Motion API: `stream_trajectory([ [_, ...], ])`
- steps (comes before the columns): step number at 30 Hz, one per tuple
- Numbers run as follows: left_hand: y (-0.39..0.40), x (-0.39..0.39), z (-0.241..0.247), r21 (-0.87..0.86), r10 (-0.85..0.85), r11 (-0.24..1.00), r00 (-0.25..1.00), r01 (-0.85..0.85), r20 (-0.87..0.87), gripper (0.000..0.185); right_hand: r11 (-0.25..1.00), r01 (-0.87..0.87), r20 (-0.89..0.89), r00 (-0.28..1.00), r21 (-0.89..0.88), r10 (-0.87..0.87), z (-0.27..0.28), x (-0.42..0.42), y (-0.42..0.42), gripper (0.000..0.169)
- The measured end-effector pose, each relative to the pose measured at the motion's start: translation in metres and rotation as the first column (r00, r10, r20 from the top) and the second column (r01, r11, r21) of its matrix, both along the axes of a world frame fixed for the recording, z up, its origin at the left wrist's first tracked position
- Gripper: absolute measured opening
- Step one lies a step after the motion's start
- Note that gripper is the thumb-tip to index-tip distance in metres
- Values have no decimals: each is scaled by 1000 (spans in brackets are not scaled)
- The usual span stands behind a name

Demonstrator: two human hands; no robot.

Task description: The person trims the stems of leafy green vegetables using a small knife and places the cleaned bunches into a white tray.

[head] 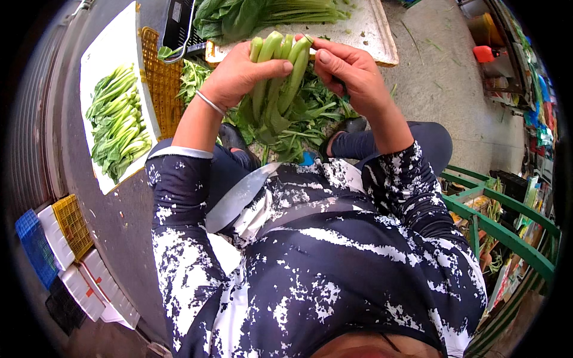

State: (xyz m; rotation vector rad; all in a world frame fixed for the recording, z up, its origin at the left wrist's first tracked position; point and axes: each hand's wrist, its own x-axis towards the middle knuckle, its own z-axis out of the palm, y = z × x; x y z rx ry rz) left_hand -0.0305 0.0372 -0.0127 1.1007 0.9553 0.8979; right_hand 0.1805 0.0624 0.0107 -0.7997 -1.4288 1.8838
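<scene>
My left hand (255, 71) grips a bunch of leafy green vegetable stalks (293, 83), cut ends up and leaves hanging down. The thumb lies across the stalks. My right hand (351, 71) is at the top of the rightmost stalk, its fingers curled around what looks like a small knife (344, 87). Most of that tool is hidden by the hand; only a thin dark tip and a bit of handle show. Below the bunch, loose leaves and trimmings (309, 134) cover the ground between my shoes.
More leafy greens (268, 15) lie on a dirty white foam board (371, 33) ahead. At left, stalks (121, 121) fill part of a white foam tray (105, 49) beside a yellow plastic crate (161, 80). A green metal frame (506, 223) stands at right. Foam boxes (85, 291) sit lower left.
</scene>
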Motion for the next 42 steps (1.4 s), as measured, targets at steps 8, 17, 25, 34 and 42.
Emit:
stream_trajectory([
  [8, 5, -9, -16, -86, -18, 996, 978, 37, 207, 33, 986, 145, 73, 988, -82, -139, -36, 3, 7, 34],
  [17, 14, -23, -26, -268, 216, 954, 923, -132, 317, 29, 965, 198, 93, 972, 173, -216, -27, -36, 17, 36],
  [25, 11, -16, -20, -107, 184, 979, 976, -172, 114, 30, 971, 132, 109, 982, 198, -155, -36, -53, 39, 37],
  [34, 7, -14, -18, 135, 185, 979, 948, -154, -259, 23, 842, 161, 212, 928, 516, -307, -41, -44, 30, 23],
  [42, 3, -16, -6, 424, 322, 904, 573, 50, -754, 28, 830, -76, 536, 795, 553, -285, -30, 7, 22, 20],
])
